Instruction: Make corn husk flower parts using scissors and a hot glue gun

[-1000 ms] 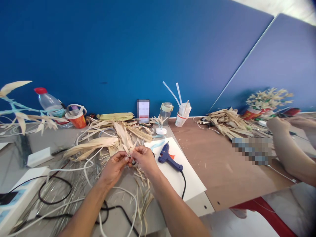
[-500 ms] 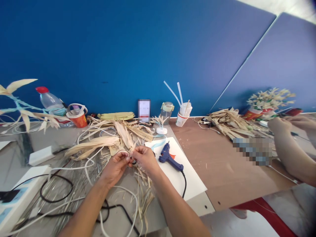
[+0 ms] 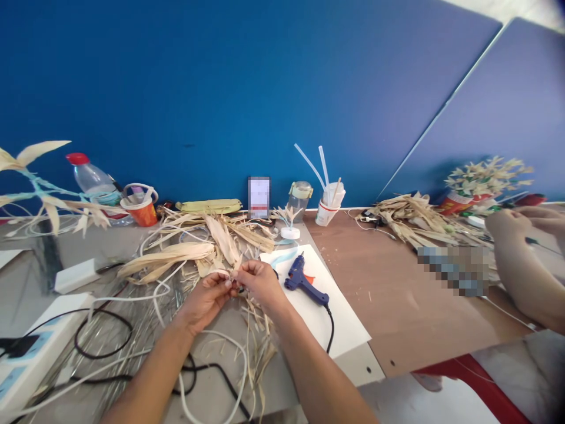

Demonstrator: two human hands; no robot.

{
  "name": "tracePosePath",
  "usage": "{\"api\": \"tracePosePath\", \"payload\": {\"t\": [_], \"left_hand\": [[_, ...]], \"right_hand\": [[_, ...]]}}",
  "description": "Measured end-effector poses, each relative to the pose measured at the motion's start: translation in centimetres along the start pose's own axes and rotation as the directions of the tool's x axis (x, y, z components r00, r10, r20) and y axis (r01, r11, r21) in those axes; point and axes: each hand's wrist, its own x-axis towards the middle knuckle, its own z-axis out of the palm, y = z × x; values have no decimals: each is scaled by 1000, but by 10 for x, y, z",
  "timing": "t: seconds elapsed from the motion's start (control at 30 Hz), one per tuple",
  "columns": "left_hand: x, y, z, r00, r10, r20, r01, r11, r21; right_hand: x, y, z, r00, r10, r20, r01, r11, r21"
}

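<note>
Pinching a small husk piece [image 3: 233, 275] between both sets of fingertips, left hand [image 3: 203, 300] and right hand [image 3: 261, 284] meet over the near-middle of the grey table [image 3: 53, 253]. Both grips are narrow, closed on the same piece; it sits right between the hands, thin strips poking up and away from them, long axis roughly near-to-far. Neither hand is nearer, both touch it. Exact finger hold is partly hidden.

Near edge: black and white cables [image 3: 207, 377] loop under the forearms, husk scraps among them. Power strip [image 3: 26, 347] at near left.

Just right of the right hand: blue glue gun [image 3: 302, 281] on a white sheet [image 3: 335, 327], its cord running nearer. Nothing sits between hands and gun.

Beyond the hands: husk pile [image 3: 207, 244]. Far left: orange cup [image 3: 141, 213], bottle [image 3: 90, 179]. Far middle: jar [image 3: 299, 199], cup of glue sticks [image 3: 329, 206], all against the blue wall [image 3: 220, 88].

Right side: another person's hand [image 3: 507, 229], second husk pile [image 3: 410, 221] on the brown table [image 3: 388, 294].
</note>
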Motion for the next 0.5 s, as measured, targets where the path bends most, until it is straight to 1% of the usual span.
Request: {"api": "tracePosePath", "payload": {"t": [0.1,0.23,0.33,0.4,0.5], "left_hand": [[0,1,0,1000,-13,22,13,1000,-7],[-2,3,0,998,-24,57,22,999,26],[-3,4,0,997,-7,78,3,998,59],[-4,4,0,997,0,82,-6,997,72],[-4,5,0,997,-4,72,-2,997,78]], "right_hand": [[-1,-2,0,999,32,10,-33,999,30],[-3,-3,-1,998,31,48,-33,998,51],[-3,-3,-3,995,78,67,-83,994,69],[-3,-3,-4,991,115,70,-120,990,78],[-2,-4,-5,988,126,87,-134,987,94]]}}
